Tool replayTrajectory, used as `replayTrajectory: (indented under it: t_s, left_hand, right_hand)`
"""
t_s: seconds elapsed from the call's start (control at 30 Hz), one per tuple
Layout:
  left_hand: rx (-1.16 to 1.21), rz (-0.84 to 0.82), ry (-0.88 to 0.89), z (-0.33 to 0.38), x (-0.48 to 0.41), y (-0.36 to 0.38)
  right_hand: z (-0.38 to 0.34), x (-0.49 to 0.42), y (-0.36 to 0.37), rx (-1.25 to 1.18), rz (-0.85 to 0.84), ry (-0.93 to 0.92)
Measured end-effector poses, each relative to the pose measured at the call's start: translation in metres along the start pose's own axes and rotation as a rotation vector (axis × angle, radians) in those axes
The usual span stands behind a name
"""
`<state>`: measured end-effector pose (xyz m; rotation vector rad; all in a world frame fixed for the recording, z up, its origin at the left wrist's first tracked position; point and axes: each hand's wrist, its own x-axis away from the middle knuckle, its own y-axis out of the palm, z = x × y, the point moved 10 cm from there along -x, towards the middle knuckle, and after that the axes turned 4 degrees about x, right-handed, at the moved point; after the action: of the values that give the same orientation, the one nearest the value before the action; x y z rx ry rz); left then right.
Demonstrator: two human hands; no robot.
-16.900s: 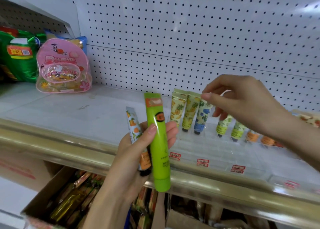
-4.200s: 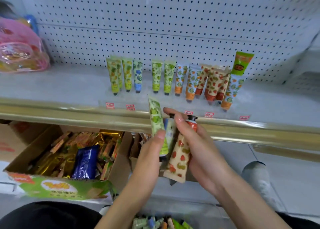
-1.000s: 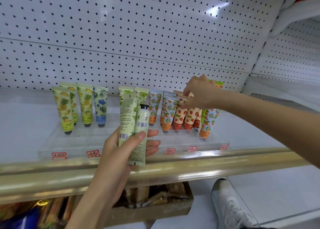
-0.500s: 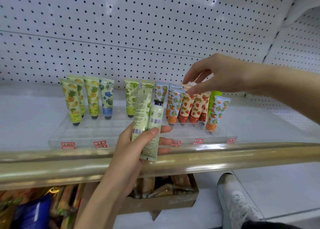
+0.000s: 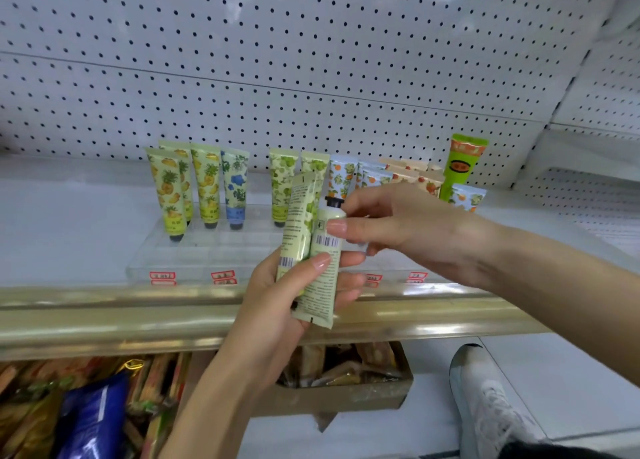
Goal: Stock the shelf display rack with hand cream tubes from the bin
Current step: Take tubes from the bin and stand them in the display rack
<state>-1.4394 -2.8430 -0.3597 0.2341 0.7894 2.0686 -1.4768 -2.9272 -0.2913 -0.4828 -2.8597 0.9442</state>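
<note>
The left hand (image 5: 298, 285) grips two pale green hand cream tubes (image 5: 299, 223) in front of the shelf edge (image 5: 104, 316), barcoded backs facing out. The right hand's (image 5: 415, 230) fingers (image 5: 336, 226) pinch the cap-up tube (image 5: 323, 271) just below its black cap. Behind, the clear display rack (image 5: 207, 250) holds pineapple tubes (image 5: 166, 188), a blue-flower tube (image 5: 235, 188), grape tubes (image 5: 282, 181) and a taller bright green tube (image 5: 462, 160), all cap-down; the right hand hides the rack's right part. Below is a cardboard box (image 5: 346, 399) of snack packets, with a white shoe (image 5: 485, 389) to its right.

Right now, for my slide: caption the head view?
Left hand holds two green tubes; right hand pinches the cap-up tube, rack behind.
</note>
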Motion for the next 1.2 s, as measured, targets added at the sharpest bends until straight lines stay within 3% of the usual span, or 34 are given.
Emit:
replayTrajectory:
  t_s: [0.23, 0.37, 0.47, 0.8, 1.03, 1.2]
  left_hand:
    - [-0.075, 0.093, 0.103, 0.014, 0.0, -0.022]
    - [-0.112, 0.161, 0.142, 0.017, 0.005, -0.038]
    - [-0.08, 0.233, 0.132, 0.015, 0.011, -0.049]
    - [0.05, 0.2, 0.123, 0.017, 0.013, -0.05]
    - [0.107, 0.188, 0.163, 0.024, 0.015, -0.053]
    - [-0.046, 0.35, 0.374, 0.058, 0.03, -0.085]
  right_hand:
    - [-0.001, 0.001, -0.007, -0.274, 0.078, -0.044]
    - [-0.01, 0.005, -0.002, -0.4, 0.026, -0.073]
    - [-0.011, 0.01, 0.008, -0.337, -0.027, -0.068]
    - [-0.011, 0.012, 0.025, -0.054, -0.085, -0.063]
    - [0.006, 0.018, 0.027, 0.078, -0.281, 0.063]
    - [-0.009, 0.01, 0.004, 0.135, -0.122, 0.052]
